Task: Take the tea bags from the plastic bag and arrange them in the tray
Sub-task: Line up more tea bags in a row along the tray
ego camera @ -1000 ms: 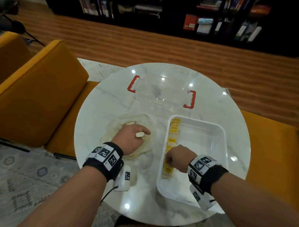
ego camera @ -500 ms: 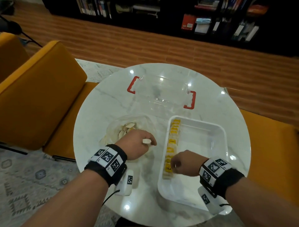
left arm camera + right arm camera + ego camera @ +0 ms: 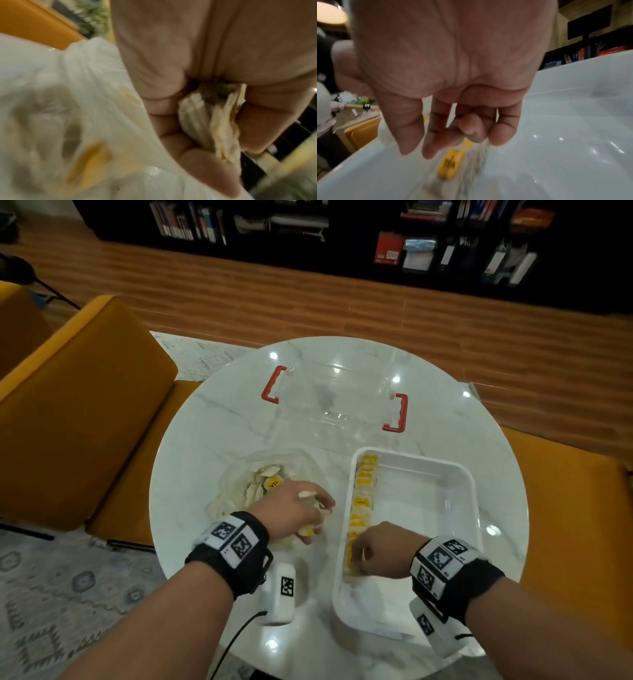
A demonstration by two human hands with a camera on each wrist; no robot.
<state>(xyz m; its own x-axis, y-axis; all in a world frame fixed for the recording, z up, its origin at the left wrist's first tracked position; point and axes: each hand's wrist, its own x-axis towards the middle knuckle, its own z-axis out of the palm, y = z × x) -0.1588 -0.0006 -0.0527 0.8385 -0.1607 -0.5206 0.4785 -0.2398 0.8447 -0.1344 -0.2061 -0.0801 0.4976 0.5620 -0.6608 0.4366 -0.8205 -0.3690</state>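
A crumpled clear plastic bag [image 3: 260,484] with several tea bags lies on the left of the round table. My left hand [image 3: 313,517] hovers at the bag's near right edge and grips a bunch of tea bags [image 3: 193,115] between thumb and curled fingers; the bag [image 3: 68,108] shows blurred beside it. The white tray [image 3: 469,508] stands on the right. A row of yellow-tagged tea bags [image 3: 363,501] runs along its left wall. My right hand [image 3: 358,558] sits at the row's near end, fingers [image 3: 440,146] pointing down at the last tea bag [image 3: 450,163], nothing pinched.
A clear lid with red handles [image 3: 335,402] lies at the back of the marble table [image 3: 212,419]. Yellow chairs [image 3: 85,412] stand on the left and right. Most of the tray floor [image 3: 573,121] to the right of the row is bare.
My left hand came out of the plastic bag toward me with a bunch of tea bags. My right hand moved nearer along the row to its near end.
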